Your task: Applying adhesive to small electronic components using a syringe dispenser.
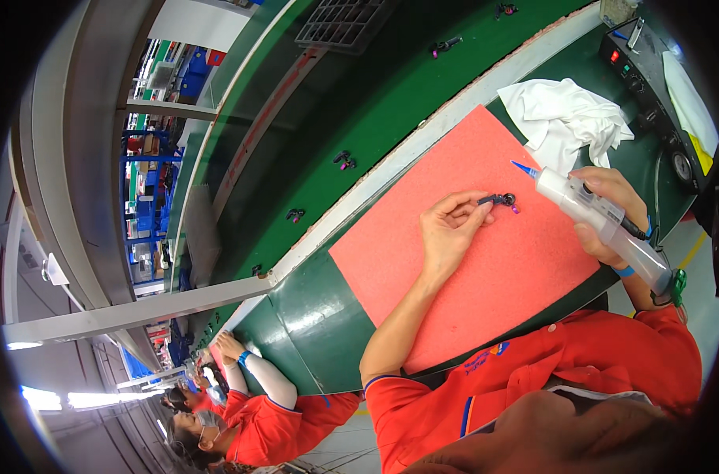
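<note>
The left hand (452, 233) pinches a small dark component (498, 201) between thumb and fingertips, holding it over the pink mat (494, 292) — its round end, with a magenta bit beside it, points away from the fingers. The right hand (622, 196) curls its fingers around a translucent dispensing syringe (563, 194), whose blue tip (524, 168) (tapered, aimed toward the upper left) sits near the component but apart from it. A crumpled white cloth (561, 114) lies just beyond.
</note>
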Demonstrator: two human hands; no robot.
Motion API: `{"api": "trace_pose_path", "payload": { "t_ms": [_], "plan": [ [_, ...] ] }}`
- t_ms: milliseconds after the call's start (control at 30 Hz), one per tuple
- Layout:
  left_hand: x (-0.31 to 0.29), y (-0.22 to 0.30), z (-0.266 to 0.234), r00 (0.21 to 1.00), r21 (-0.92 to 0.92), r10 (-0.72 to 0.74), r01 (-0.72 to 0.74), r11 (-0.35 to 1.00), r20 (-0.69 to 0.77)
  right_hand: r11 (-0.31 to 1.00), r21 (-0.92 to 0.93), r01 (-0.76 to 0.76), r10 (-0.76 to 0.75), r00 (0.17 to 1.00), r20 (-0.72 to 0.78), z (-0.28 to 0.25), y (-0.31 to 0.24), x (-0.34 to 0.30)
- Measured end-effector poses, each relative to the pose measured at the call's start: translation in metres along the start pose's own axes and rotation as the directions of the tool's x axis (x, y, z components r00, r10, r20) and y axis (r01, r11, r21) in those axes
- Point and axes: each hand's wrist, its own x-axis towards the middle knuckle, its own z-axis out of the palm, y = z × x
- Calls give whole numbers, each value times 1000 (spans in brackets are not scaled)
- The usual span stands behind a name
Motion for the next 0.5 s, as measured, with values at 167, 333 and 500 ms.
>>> {"api": "trace_pose_path", "payload": {
  "t_ms": [167,333,500],
  "plan": [
    [15,5,1,1000,38,30,-29,999,-5,999,-17,28,-28,999,-24,-1,-2,4],
    [91,10,-13,975,119,221,-222,968,19,999,-19,29,-30,997,-71,-3,-2,0],
    [144,23,-69,865,701,459,-200,684,-202,997,-67,46,-52,995,-89,-6,-5,6]
  ]
}}
